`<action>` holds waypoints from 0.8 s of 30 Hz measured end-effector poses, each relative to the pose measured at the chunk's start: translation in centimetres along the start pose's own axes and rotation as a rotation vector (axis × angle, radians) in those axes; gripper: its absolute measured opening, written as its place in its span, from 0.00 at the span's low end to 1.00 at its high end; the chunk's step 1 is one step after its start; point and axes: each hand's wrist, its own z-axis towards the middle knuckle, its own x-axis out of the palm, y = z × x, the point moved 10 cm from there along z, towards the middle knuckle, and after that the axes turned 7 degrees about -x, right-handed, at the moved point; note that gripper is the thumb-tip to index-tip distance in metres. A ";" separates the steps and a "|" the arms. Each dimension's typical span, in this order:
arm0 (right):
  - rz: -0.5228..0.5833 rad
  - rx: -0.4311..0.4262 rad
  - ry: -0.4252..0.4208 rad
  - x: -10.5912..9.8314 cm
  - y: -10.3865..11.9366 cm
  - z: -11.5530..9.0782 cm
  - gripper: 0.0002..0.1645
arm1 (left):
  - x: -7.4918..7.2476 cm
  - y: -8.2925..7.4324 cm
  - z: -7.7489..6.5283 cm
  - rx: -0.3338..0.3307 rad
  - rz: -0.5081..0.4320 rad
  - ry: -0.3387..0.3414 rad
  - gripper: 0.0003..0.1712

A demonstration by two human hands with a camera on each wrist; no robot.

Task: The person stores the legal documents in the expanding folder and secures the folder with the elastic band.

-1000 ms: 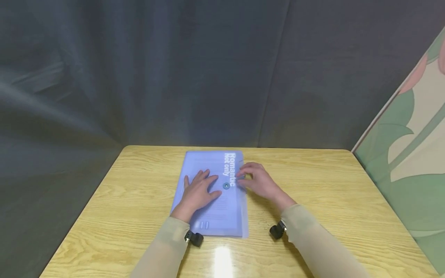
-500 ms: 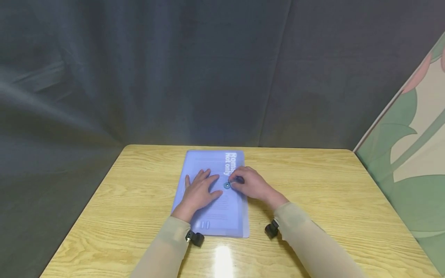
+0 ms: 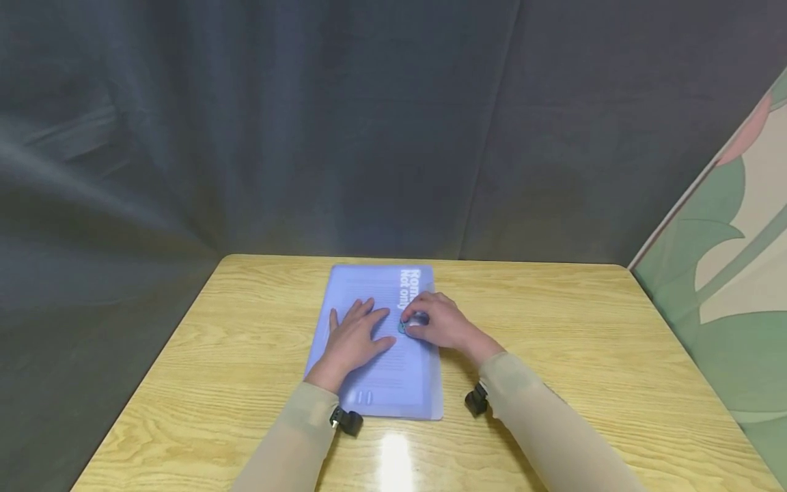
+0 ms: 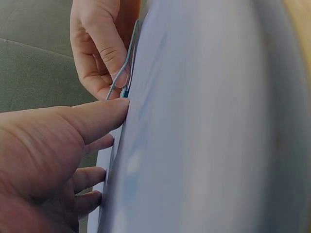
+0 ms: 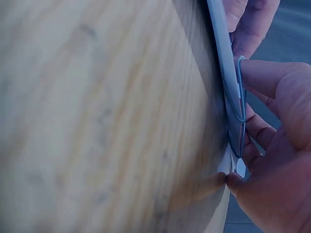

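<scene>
A translucent blue-purple document folder [image 3: 399,383] with white lettering lies flat, sheets of printed text showing through. My left hand [image 3: 352,344] rests on it with fingers spread. My right hand [image 3: 444,324] bends over the folder's right side, thumb and index finger at a small round teal button [image 3: 402,328], which they partly cover. A thin teal elastic cord [image 4: 132,48] runs to those fingertips in the left wrist view, pinched there beside the button. From the right wrist, the cord [image 5: 239,80] shows as a loop around the folder's edge and over the thumb.
The folder lies on a light wood-grain table [image 3: 203,383]. Behind the table hangs a dark grey curtain [image 3: 369,137], and a floral-patterned panel [image 3: 738,273] stands on the right. Each wrist carries a small black camera [image 3: 350,422].
My right hand has moved left from the folder's right edge to the button, bringing its fingertips onto it. The left hand stays spread in place.
</scene>
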 end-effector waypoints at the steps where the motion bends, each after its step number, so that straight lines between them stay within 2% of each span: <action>1: -0.003 -0.001 0.003 0.0 0.0 0.0 0.08 | 0.0 0.0 0.0 0.000 0.000 -0.001 0.37; 13: -0.004 0.043 0.061 1.0 -0.4 0.8 0.09 | 0.2 0.5 -0.1 -0.012 -0.001 0.000 0.37; 24: -0.006 0.016 0.004 0.9 -0.5 1.1 0.11 | 0.5 0.5 0.2 -0.001 0.010 -0.002 0.38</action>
